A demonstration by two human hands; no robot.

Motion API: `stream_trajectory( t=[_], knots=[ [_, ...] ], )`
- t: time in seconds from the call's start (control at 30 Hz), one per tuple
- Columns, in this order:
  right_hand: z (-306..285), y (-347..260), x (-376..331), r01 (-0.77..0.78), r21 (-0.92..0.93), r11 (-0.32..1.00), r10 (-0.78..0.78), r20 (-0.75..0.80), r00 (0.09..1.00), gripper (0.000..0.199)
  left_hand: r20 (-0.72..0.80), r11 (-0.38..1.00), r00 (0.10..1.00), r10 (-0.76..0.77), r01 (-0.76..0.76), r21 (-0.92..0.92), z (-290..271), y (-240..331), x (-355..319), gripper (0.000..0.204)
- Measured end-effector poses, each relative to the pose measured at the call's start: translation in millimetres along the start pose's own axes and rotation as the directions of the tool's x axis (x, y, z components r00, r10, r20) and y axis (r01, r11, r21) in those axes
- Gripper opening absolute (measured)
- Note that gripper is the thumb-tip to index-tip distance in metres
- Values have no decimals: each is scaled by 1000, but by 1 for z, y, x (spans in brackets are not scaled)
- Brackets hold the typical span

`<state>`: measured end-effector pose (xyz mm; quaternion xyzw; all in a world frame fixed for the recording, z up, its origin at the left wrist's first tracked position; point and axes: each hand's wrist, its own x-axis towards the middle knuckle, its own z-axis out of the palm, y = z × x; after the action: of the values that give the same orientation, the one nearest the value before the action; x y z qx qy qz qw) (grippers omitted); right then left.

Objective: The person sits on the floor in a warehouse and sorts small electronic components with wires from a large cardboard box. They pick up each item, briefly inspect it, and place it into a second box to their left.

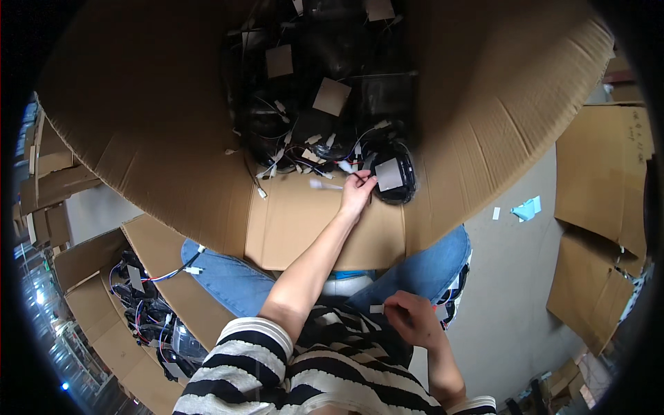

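Black-and-white striped cloth of the person's top (242, 360) lies nearest, on the near side of a tall, open box of brown corrugated cardboard (498, 138), with blue denim trouser legs (225, 274) to either side of that box's near edge. Reaching inside the box, the left hand (357, 191) has thumb and fingers drawn together against a rounded black part with a clear wrap (408, 181), which sits at the near right of the box's interior and bears a square grey label (389, 174); whether this grip holds the part or a cable beside it, I cannot tell. Outside the box's near edge, the right hand (413, 318) is curled, a small pale rectangular piece (377, 309) at its fingertips; whether it is gripped is unclear. Deeper in the box lie more dark wrapped parts (335, 52) and thin cables with white plastic connectors (274, 169). Left of the box, a smaller cardboard carton (104, 311) holds black parts with coloured wires (149, 311). Right of it, a crumpled light-blue scrap (527, 209) lies on the grey floor (512, 270).
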<state>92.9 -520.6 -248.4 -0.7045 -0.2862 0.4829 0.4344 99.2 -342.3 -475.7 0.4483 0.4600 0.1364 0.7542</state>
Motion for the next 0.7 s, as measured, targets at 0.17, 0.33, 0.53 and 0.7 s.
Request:
stream_trajectory(
  t=[0.17,0.33,0.53,0.7],
  knots=[
    [1,2,-2,-22,4,1000,22,7,1000,9,-256,913,888,-383,406,40,-30,-43,12,49],
    [-5,3,1,-127,33,991,126,39,991,7,-52,682,702,-710,668,-297,-32,-62,13,60],
    [-8,6,4,-167,32,985,165,49,985,7,-172,631,689,-704,496,-597,-32,-72,64,35],
    [-5,12,9,-112,29,993,112,9,994,4,-242,595,753,-612,237,-768,-45,-61,56,16]
  ],
)
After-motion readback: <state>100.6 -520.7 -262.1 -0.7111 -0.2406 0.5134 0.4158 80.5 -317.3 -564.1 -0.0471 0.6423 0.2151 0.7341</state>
